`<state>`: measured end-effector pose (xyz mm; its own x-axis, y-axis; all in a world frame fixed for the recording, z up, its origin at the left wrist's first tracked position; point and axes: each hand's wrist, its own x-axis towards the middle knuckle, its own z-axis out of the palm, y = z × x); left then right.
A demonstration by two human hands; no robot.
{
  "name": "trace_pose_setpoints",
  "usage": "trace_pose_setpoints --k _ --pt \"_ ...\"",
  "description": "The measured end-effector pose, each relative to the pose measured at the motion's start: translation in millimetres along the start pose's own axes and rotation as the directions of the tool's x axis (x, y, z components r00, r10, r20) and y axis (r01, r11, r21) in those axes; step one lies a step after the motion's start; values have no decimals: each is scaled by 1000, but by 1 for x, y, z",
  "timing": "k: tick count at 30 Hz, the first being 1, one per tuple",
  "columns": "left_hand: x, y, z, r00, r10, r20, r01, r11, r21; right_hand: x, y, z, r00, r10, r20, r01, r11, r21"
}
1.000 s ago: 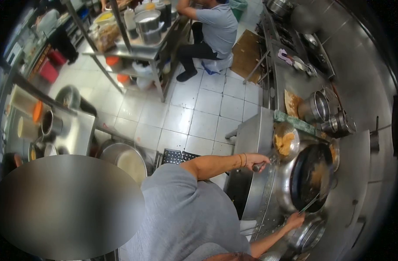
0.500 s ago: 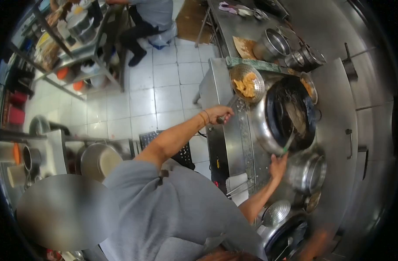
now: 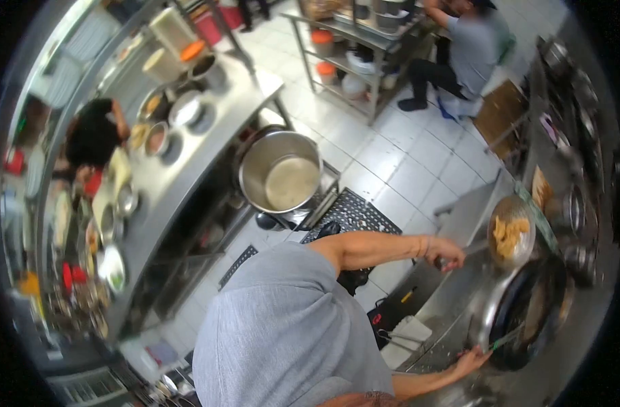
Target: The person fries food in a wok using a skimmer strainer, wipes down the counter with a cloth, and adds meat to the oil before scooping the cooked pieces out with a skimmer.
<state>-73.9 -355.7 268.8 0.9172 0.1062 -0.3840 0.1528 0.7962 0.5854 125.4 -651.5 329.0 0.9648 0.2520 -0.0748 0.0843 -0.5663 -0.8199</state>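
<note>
My left hand [image 3: 447,254] is closed around the handle of a perforated strainer [image 3: 529,230]. Golden fried-looking pieces [image 3: 510,236] lie in its bowl, which is beside the upper rim of a black wok [image 3: 512,302]. The wok sits in a shiny metal ring on the stove. My right hand [image 3: 471,361] grips the end of a thin utensil with a green band [image 3: 505,338]. The utensil's far end reaches into the wok, and its tip is too blurred to make out.
Behind me stands a big steel pot [image 3: 245,173] with pale contents, near a black perforated floor mat [image 3: 378,216]. A long steel counter [image 3: 208,146] holds bowls and pans. One person [image 3: 476,57] sits low by a shelf; another [image 3: 96,136] is beyond the counter.
My view has swung, so the stove now appears farther right and the counter behind me shows. Both hands keep their holds; the strainer with its pieces stays beside the wok.
</note>
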Motion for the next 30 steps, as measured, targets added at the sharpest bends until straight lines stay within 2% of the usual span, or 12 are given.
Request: trace_pose_setpoints --k 4,5,13,17,21,22,24,25,27,28,29,30 --pt "-106 -42 -2 995 -11 -96 -3 990 -143 4 -6 3 999 -33 -19 32 996 -86" --pt "-128 -55 -9 998 -1 -64 -10 984 -176 68 64 -3 941 -338 -18 336 940 -51" --pt "-299 -116 -31 938 103 -332 -218 918 -330 11 -6 48 928 -366 -66 308 855 -418" --pt "-398 -126 -43 829 337 -446 -501 803 -323 -6 -15 72 934 -357 -11 303 808 -505" --pt "-505 -138 -56 577 500 -646 -773 590 -235 -13 -20 84 937 -349 26 300 764 -571" --pt "-531 -145 -64 411 494 -766 -794 607 -34 -14 -19 85 940 -341 28 293 757 -584" --pt "-602 -127 -55 212 505 -836 -818 561 131 -14 -17 85 947 -320 33 273 745 -609" --pt "-633 -128 -66 114 571 -813 -793 545 272 -14 -15 83 951 -309 35 262 736 -625" --pt "-694 -112 -75 -154 430 -890 -648 636 419 -12 -11 81 957 -289 27 237 722 -650" --pt "-728 -112 -101 -242 525 -816 -515 643 567 -9 -9 79 960 -277 28 226 715 -662" --pt "-755 -97 -108 -384 434 -815 -415 707 572 -7 -9 78 963 -269 24 215 709 -672" --pt "-781 -82 -110 -394 457 -797 -401 695 597 -4 -7 74 965 -262 30 210 695 -688"
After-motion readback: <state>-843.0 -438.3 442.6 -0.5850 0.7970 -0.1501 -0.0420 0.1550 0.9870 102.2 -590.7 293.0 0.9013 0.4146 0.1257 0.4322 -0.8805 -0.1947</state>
